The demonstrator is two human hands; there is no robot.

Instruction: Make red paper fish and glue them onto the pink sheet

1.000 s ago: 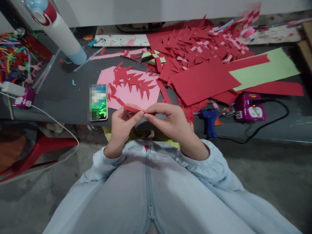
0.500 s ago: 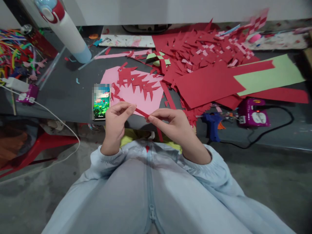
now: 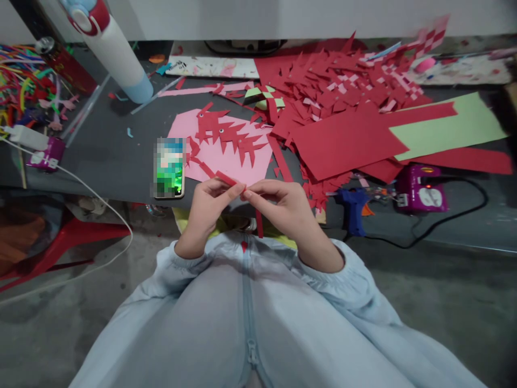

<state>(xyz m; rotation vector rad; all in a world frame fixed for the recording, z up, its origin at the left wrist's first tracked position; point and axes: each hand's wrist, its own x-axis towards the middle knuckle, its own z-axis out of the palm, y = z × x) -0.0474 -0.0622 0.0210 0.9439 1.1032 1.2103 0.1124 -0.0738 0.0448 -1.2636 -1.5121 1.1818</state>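
Observation:
Between both hands is a narrow red paper strip (image 3: 228, 178), held just off the table's front edge. My left hand (image 3: 210, 207) pinches it with thumb and forefinger, and my right hand (image 3: 283, 207) pinches it right beside, the fingertips nearly touching. One end of red paper hangs below the right hand. Beyond the fingers lies a pink paper sheet (image 3: 242, 171) bearing spiky red paper cut-outs (image 3: 226, 132) with small eyes. A phone (image 3: 169, 167) with a lit, partly blurred screen lies left of the sheet.
A heap of red paper pieces (image 3: 323, 81) covers the back right, with red and green sheets (image 3: 452, 126) before it. A blue glue gun (image 3: 352, 210) and purple box (image 3: 420, 188) sit front right. A white bottle (image 3: 121, 59) and red can (image 3: 67, 67) stand back left.
My left hand has slid right along the strip until its fingertips meet those of my right hand. The right hand has barely moved.

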